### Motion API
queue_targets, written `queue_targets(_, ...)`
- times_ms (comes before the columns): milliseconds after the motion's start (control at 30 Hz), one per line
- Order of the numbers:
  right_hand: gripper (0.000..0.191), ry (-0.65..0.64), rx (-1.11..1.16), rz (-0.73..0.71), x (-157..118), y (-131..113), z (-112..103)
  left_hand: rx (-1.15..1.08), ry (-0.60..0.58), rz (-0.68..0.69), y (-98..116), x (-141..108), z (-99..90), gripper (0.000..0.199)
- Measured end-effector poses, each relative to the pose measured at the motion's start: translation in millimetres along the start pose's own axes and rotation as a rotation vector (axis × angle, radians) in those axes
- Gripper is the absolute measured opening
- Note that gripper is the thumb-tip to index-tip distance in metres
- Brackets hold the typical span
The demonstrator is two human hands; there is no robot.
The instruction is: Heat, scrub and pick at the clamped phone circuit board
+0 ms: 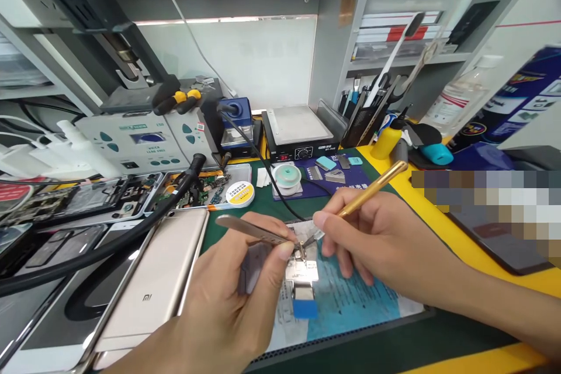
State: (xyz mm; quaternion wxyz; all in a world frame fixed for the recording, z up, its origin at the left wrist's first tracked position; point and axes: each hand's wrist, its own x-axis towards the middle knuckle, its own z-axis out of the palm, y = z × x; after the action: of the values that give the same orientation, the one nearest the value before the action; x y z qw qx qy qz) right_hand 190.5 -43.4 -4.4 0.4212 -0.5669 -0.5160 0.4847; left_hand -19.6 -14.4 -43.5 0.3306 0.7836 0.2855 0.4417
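Note:
My left hand (241, 280) is closed around metal tweezers (249, 228), whose tips point right to a small metal clamp (302, 272) with a blue end. Pinched in my right hand (381, 236) is a gold-handled craft knife (370, 188), its blade angled down to the left. Both tool tips meet at a tiny gold-coloured part (302, 250) at the clamp's upper end; whether they touch it I cannot tell. Beneath the clamp lies a stained blue and white sheet (350, 298).
Several phones, one with a gold back (153, 280), lie at the left, crossed by a thick black hose (144, 222). Behind stand a rework station (144, 134), a hot plate (298, 125) and a spool (287, 176). A yellow bottle (386, 141) and a tool holder (362, 125) are at the right.

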Motion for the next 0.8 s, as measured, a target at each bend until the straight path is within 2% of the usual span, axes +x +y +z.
queue_targets(200, 0.025, 0.004, -0.048, -0.020, -0.6, -1.2, 0.5, 0.034, 0.001, 0.033, 0.8, 0.8, 0.5, 0.024)
queue_targets(400, 0.025, -0.004, -0.115, 0.031, -4.7, -10.3, 0.7, 0.043, 0.000, 0.139, 1.3, 3.2, 0.8, 0.030)
queue_targets(800, 0.023, -0.013, -0.027, 0.069, -2.0, -10.6, 2.3, 0.099, -0.026, 0.152, 5.7, 4.5, -3.1, 0.029)
